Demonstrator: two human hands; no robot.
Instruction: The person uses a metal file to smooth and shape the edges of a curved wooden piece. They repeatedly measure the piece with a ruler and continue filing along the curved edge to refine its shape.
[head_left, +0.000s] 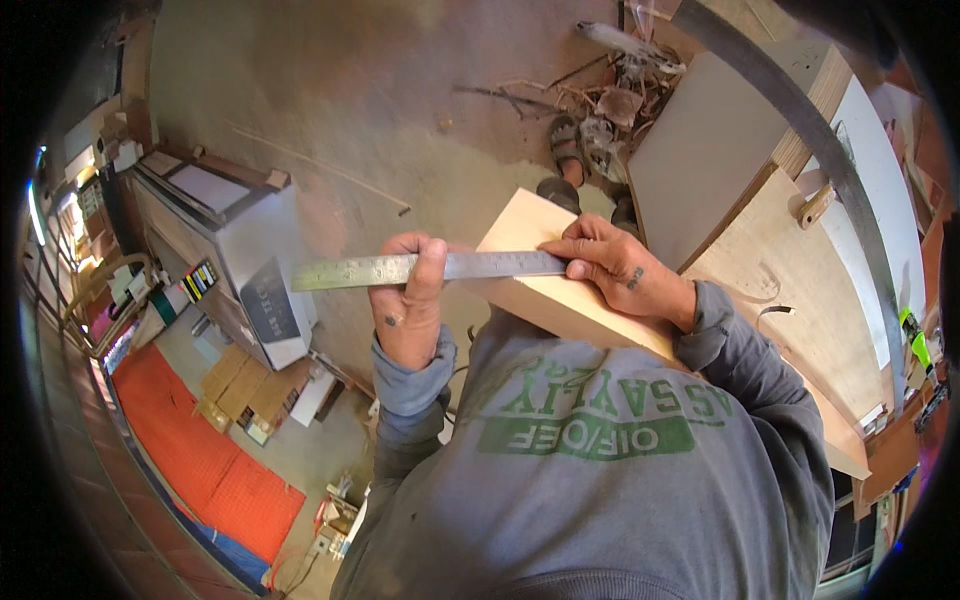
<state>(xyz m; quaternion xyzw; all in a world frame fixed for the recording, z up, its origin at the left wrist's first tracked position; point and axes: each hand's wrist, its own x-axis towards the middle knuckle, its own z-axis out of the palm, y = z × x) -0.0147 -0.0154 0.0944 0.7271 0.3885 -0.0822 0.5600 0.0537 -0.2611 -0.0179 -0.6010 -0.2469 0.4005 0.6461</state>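
Your left hand point(408, 300) pinches a ruler point(482, 264) crosswise, free end pointing left; your right hand point(625, 270) holds its right end against the board point(525, 218).

Floor point(290, 80): worn, stained, beyond left hand point(405, 318). Left of that hand: big pale box point(255, 235), bright light point(72, 215) farther out; orange sheet point(200, 450) lower-left. Right of right hand point(628, 270): large pale panels point(705, 150).

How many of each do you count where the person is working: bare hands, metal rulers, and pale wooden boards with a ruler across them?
Bare hands: 2 (left hand, right hand)
Metal rulers: 1 (metal ruler)
Boards under it: 1 (pale wooden board)
Total: 4
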